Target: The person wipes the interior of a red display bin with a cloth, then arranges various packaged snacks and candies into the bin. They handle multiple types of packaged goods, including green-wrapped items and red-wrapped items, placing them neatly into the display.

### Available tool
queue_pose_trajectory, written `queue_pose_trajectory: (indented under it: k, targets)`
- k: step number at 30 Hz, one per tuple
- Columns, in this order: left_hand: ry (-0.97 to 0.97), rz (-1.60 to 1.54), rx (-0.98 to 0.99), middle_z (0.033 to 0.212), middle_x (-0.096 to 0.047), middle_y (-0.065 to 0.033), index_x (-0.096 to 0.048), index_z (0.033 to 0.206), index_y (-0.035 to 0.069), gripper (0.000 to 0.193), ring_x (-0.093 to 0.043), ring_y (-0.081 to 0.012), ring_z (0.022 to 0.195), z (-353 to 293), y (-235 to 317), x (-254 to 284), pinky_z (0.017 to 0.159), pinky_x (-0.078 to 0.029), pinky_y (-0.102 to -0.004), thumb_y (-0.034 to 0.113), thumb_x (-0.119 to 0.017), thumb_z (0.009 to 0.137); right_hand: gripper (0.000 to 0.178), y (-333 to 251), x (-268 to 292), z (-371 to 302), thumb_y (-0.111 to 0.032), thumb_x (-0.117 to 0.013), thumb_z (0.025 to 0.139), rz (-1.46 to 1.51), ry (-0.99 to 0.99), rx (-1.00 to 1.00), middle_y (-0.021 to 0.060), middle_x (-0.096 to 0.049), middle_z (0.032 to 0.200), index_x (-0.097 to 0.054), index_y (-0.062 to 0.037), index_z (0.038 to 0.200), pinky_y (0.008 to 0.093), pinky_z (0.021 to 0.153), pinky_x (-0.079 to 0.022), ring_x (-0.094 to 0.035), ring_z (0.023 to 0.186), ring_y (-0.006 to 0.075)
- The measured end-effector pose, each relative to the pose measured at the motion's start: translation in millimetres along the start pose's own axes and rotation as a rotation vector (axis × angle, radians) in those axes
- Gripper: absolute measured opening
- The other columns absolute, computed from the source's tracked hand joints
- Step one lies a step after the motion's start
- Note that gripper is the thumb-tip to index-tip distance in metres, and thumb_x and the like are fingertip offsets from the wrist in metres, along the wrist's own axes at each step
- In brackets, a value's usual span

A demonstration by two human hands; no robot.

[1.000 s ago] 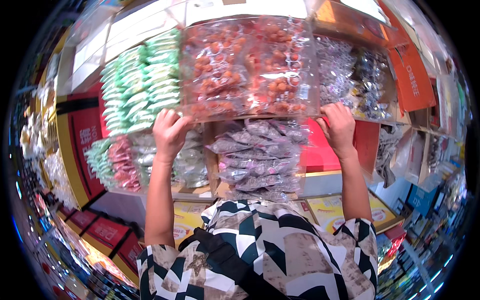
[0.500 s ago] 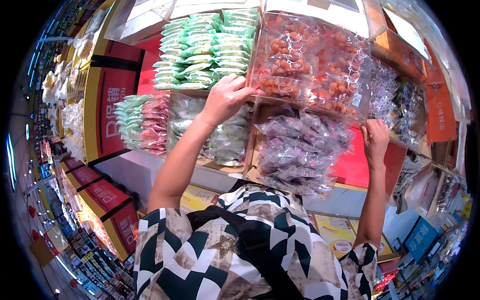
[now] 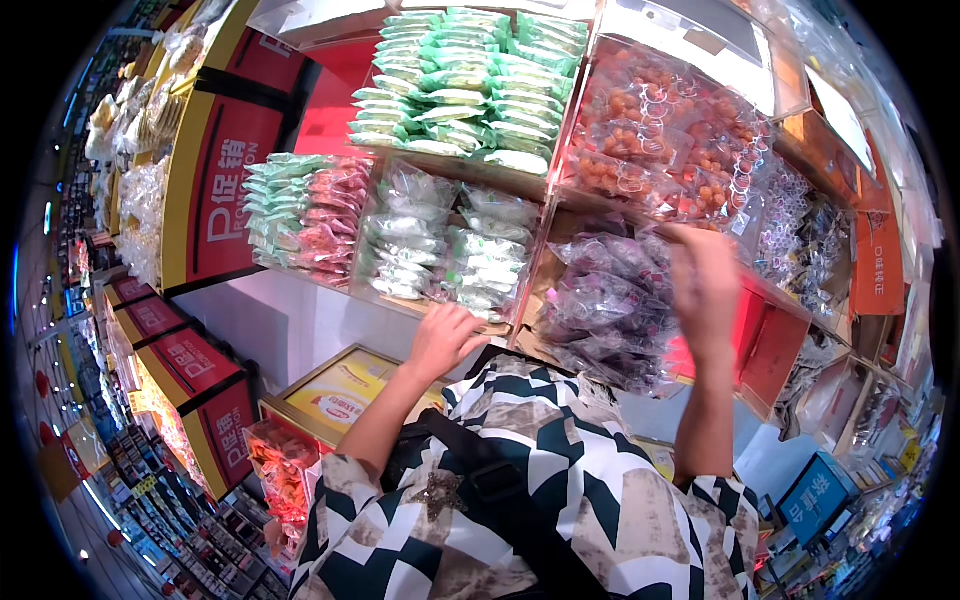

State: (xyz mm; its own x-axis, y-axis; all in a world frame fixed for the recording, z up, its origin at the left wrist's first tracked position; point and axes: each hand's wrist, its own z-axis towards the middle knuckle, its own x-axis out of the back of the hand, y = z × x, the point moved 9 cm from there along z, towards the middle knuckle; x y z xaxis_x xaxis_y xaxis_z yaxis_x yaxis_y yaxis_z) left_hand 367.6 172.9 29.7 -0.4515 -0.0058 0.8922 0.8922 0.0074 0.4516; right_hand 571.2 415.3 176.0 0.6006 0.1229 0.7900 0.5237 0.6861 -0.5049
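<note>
A: State the layout, starting at left.
B: Pink packets (image 3: 330,220) come first. Next, white-and-clear packets (image 3: 487,255) stand stacked in two columns, their wrappers glossy and crinkled.
A: Left hand (image 3: 445,342)?
B: Located at the front edge below those columns. Fingers bent; whether they grip the edge cannot be told.
A: Next compartment?
B: It contains purple packets (image 3: 610,295): dark contents, transparent shiny film, bright pink marks, piled unevenly. Orange packets (image 3: 650,140) lie in the section behind.
A: Right hand (image 3: 705,290)?
B: Located at the right side of the purple pile. Motion blur obscures the fingers; grip and contact cannot be told.
</note>
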Motion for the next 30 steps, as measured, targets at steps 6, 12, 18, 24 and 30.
queue_pose_trajectory:
  k: [6,12,18,24,30]
  targets:
    - [0.016,-0.020,-0.013,0.087,-0.060,-0.0003,-0.065,0.090,0.013,0.024,-0.056,-0.0212,0.087,0.1,30.8,-27.3,0.078,-0.044,-0.0359,0.030,-0.071,0.074,0.028,-47.6,-135.8,12.8,-0.010,-0.057,0.080,-0.223,-0.400,0.303,0.0079,-0.063,0.094,-0.059,-0.0036,0.107,0.0382,0.079,-0.045,-0.059,0.090,0.0263]
    - [0.124,-0.027,0.048,0.075,-0.054,0.0003,-0.063,0.080,0.013,0.012,-0.053,-0.0197,0.078,-10.0,26.8,-35.8,0.069,-0.041,-0.0353,0.022,-0.069,0.074,0.030,-45.4,-173.0,10.5,-0.018,-0.058,0.085,-0.325,-0.594,0.298,0.0070,-0.064,0.097,-0.062,-0.0078,0.113,0.0390,0.077,-0.049,-0.060,0.094,0.0257]
    - [0.142,0.001,0.035,0.076,-0.054,0.0010,-0.063,0.079,0.014,0.012,-0.053,-0.0192,0.079,-10.7,25.8,-34.0,0.069,-0.041,-0.0347,0.023,-0.069,0.074,0.032,-46.5,-173.2,5.8,-0.014,-0.056,0.083,-0.331,-0.646,0.278,0.0089,-0.063,0.115,-0.066,-0.0097,0.113,0.0388,0.083,-0.049,-0.061,0.101,0.0257]
    - [0.033,0.029,0.002,0.080,-0.055,0.0001,-0.063,0.087,0.015,0.022,-0.054,-0.0196,0.081,-1.3,29.8,-30.0,0.073,-0.042,-0.0336,0.028,-0.073,0.072,0.030,-48.0,-164.0,5.5,-0.013,-0.057,0.084,-0.230,-0.610,0.267,0.0091,-0.062,0.119,-0.064,-0.0078,0.113,0.0393,0.085,-0.048,-0.061,0.104,0.0257]
    - [0.171,-0.037,-0.151,0.080,-0.055,-0.0003,-0.062,0.104,0.016,0.028,-0.056,-0.0191,0.080,1.5,47.5,-11.3,0.071,-0.043,-0.0332,0.026,-0.066,0.079,0.029,-59.4,-80.1,26.1,-0.007,-0.061,0.085,0.049,-0.267,0.194,0.0097,-0.065,0.114,-0.062,-0.0069,0.113,0.0392,0.087,-0.046,-0.061,0.102,0.0280]
